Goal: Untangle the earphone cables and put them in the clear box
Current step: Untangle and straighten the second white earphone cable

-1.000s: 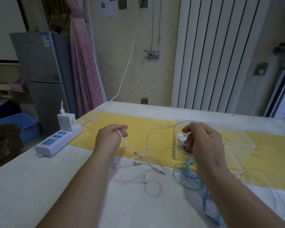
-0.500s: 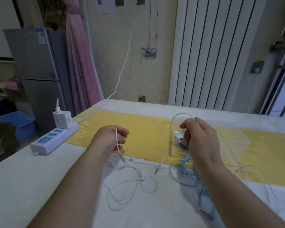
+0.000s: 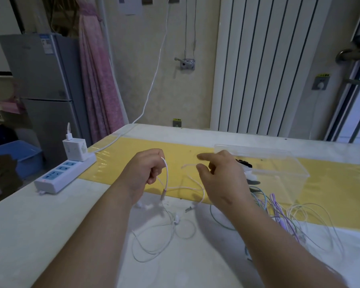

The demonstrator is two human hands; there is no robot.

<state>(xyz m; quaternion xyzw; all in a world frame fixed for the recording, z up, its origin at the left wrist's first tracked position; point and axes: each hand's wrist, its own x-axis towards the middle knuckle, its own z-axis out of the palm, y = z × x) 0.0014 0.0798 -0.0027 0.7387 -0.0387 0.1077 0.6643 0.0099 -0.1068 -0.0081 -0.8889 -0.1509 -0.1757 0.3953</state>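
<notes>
Clear box holds something dark, unclear what. Coloured cable tangle beside it untouched. Left hand fisted on white earphone cable, right hand spread, empty. Mostly undone.

A white power strip lies at the left edge of the pale table, with a white charger plugged into its far end. A yellow mat crosses the table. Behind stand a grey fridge, a pink curtain, a white radiator and a blue bin.
</notes>
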